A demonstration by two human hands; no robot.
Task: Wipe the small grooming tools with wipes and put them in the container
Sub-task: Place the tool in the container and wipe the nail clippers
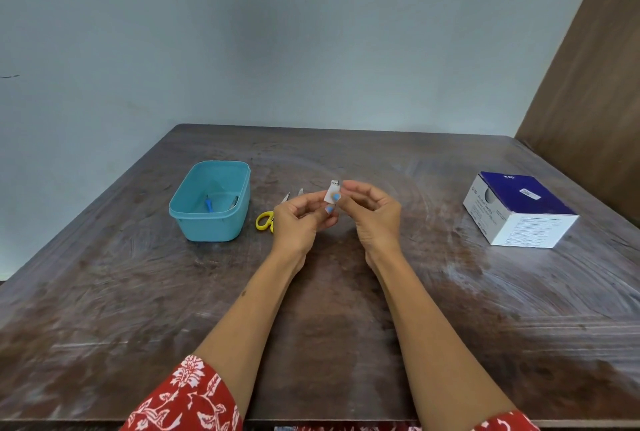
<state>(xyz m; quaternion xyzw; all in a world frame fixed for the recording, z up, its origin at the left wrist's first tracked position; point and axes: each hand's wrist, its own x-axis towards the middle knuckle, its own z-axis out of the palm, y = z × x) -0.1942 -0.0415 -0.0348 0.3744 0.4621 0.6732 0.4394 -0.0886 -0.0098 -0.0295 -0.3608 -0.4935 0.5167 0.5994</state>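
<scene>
taking the teal container [211,202] as the landmark: it sits on the wooden table [138,292] with its lid off, and inside lie what look like two small tools, one with a blue handle, too small to name. just to its right are yellow-handled scissors [265,221], partly hidden behind the left hand [299,219]. further right, both hands are raised above the table and meet around a small metal tool wrapped in a white wipe [331,195], probably a nail clipper; its steel tip shows at the top. the left hand's thumb and fingers are pinched shut on the wrapped piece, while the right hand [372,214] has its fingers curled with the tips closed against the upper end. the risk, as i judge it, is that the slick damp wipe lets the small tool slip onto the table, or that a folded wipe misses its hinge and edges. far to the container's right stands a blue and white wipes box [517,210], marked "bd"; the finer print cannot be read.
</scene>
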